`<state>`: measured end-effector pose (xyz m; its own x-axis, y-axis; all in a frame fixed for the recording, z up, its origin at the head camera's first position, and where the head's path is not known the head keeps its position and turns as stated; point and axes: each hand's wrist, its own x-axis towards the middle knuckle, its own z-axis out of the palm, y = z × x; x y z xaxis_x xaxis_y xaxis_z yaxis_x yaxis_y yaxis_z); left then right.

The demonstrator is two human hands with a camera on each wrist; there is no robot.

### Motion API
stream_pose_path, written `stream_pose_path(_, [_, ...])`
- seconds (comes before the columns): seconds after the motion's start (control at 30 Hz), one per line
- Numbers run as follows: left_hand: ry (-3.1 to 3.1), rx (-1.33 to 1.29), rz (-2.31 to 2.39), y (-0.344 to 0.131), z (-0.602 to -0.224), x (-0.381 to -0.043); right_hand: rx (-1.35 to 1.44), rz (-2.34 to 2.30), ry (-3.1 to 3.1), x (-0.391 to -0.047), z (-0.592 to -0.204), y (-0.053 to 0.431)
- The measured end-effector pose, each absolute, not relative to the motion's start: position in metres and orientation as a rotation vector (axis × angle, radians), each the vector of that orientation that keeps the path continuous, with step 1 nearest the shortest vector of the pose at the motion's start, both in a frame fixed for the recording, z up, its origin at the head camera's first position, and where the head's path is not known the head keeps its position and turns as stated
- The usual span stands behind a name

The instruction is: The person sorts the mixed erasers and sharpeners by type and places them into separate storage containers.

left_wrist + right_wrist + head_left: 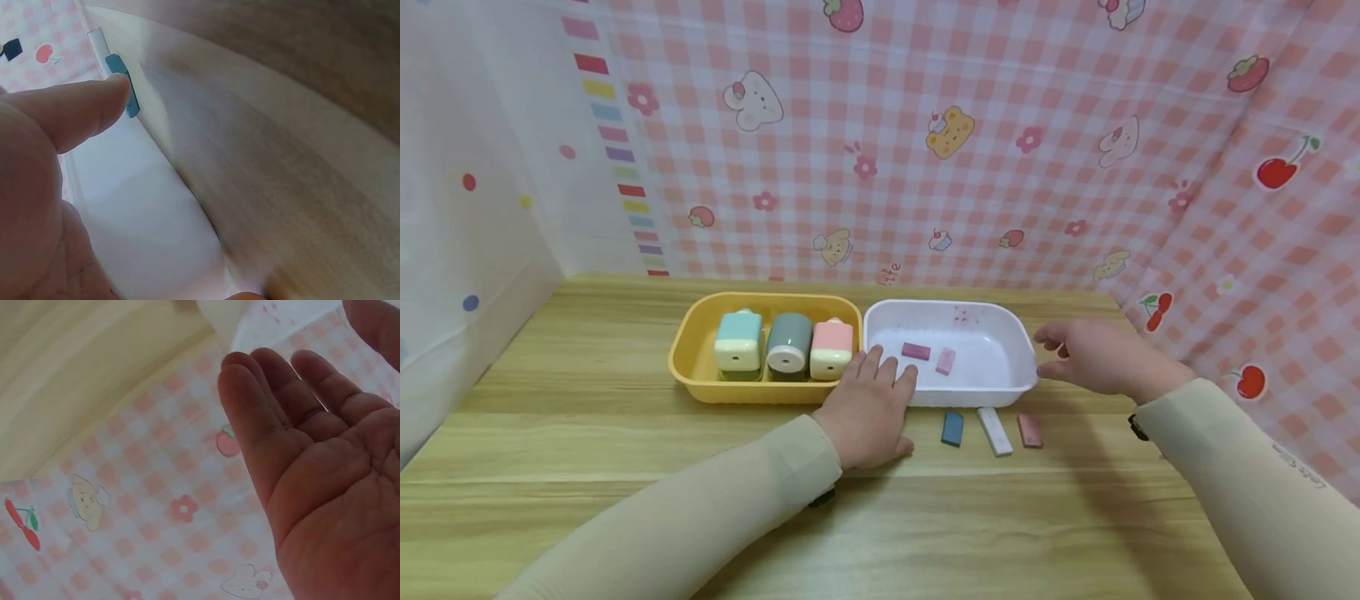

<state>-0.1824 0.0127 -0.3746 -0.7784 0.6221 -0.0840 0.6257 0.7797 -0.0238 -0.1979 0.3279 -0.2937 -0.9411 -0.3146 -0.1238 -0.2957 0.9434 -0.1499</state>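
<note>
A white tray [955, 398] holds two small pinkish blocks that look like erasers, a darker one [916, 351] and a paler one [946, 361]. My left hand [867, 417] is at its front left, fingers spread over the rims where it meets a yellow tray [700, 389]. The left thumb [94, 106] sticks out in the left wrist view. Beside the white tray's right end is my right hand [1093, 358], fingers loosely extended, palm [337, 506] bare; whether it touches the rim I cannot tell.
In the yellow tray stand three pencil sharpeners: mint [740, 340], grey-green [789, 343] and pink [832, 348]. Before the white tray lie a blue block [952, 429], a white block [995, 432] and a pink block [1030, 431]. Patterned cloth [880, 125] backs the wooden table [925, 533].
</note>
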Motion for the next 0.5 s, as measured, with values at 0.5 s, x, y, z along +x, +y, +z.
stream_pose_path(0.5, [2.881,1.003,-0.072,0.013,-0.374,-0.183,-0.447,-0.333,2.947,-0.171,-0.326,0.33])
